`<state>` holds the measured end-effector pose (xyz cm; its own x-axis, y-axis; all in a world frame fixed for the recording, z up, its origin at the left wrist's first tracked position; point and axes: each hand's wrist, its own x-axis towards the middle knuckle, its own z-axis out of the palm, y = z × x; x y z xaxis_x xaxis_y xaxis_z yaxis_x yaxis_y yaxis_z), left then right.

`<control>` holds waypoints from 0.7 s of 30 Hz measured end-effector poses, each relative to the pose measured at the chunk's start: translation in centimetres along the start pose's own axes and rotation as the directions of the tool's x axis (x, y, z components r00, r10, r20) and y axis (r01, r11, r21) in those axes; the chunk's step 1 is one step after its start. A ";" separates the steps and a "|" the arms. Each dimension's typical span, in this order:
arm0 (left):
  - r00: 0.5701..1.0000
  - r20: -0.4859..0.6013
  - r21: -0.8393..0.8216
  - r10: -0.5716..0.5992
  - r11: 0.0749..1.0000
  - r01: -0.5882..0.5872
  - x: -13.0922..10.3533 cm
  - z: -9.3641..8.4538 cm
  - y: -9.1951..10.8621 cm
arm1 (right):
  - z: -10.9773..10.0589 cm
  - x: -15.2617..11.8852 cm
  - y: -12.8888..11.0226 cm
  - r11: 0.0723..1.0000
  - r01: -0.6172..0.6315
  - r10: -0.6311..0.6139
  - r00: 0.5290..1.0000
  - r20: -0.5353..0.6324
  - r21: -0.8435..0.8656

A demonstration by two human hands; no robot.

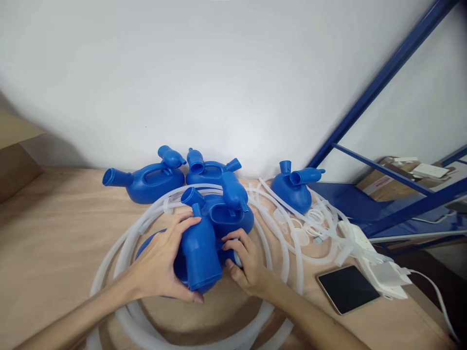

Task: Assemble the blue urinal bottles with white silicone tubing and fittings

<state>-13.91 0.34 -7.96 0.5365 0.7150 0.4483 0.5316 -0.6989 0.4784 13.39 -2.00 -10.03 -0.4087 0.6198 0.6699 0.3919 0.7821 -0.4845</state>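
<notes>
A blue plastic urinal bottle (148, 241) lies on the table in front of me, mostly covered by my hands. My left hand (166, 262) is wrapped around its wide-mouthed blue spout piece (202, 253), thumb low and fingers over the top. With curled fingers, my right hand (245, 260) grips a white cap (238, 258) at the end of the bottle's neck (226, 257). Just behind stands another blue urinal bottle (233, 221), its spout piece attached. Coils of clear tubing (122, 260) surround both bottles.
More blue urinal bottles stand by the wall: one at left (146, 187), one in the middle (209, 177), one at right (292, 194). Right of me lie clear rings and caps (301, 236), a phone (348, 289) and a power strip (359, 238). A cardboard box (18, 165) sits far left.
</notes>
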 end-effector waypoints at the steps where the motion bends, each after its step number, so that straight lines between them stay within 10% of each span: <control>1: 1.000 0.005 0.003 0.006 1.000 -0.006 0.0 0.0 0.0 | -0.1 0.1 0.1 1.000 0.015 -0.015 1.000 0.015 0.001; 11: 0.999 0.054 0.044 -0.005 0.999 0.003 -0.1 0.0 0.2 | -1.5 1.8 2.2 0.955 0.265 -0.287 0.938 0.195 0.130; 21: 0.999 -0.008 0.042 -0.039 0.998 0.039 -0.3 0.3 0.6 | -2.6 1.7 1.6 0.977 0.104 -0.156 0.944 0.291 0.184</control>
<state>-13.50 -0.28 -8.02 0.5102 0.7416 0.4356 0.5789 -0.6707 0.4637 15.47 0.15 -8.17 -0.6867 0.4820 0.5442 0.1882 0.8410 -0.5073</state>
